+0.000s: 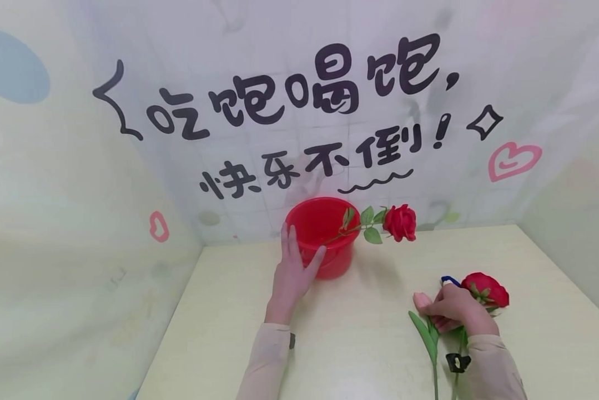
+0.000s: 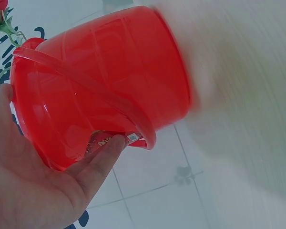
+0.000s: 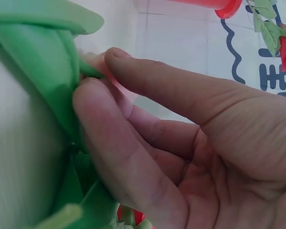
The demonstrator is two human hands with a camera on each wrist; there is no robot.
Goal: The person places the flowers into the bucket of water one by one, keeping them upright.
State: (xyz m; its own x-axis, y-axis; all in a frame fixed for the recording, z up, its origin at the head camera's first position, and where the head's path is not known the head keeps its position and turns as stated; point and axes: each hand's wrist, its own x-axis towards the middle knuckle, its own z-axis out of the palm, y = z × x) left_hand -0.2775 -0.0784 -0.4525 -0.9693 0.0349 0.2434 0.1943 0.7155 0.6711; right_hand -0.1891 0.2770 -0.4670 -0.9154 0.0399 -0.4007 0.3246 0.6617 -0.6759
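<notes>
Tulip [image 1: 421,301] was at the right of the table [image 1: 349,339], and the right hand [image 1: 454,306] pinched it just under the bud, thumb and forefinger nearly meeting. The left hand [image 1: 290,272] rested against the bucket [image 1: 338,265], its fingers almost straight, the thumb spread well apart. Left wrist view showed a label [image 2: 104,140] beside a fingertip, hidden from the head view; only the latter showed the whole bloom of the rose [image 1: 400,222] leaning out from the bucket.

Place: booth-like tabletop nook; room type, I cannot tell. Fittings: pale tabletop [image 1: 359,339] before me; printed backdrop [image 1: 299,136] with black Chinese lettering [image 1: 336,80] and pink heart [image 1: 508,165]; pale left panel [image 1: 69,222] and right panel [image 1: 579,239] flanking.
</notes>
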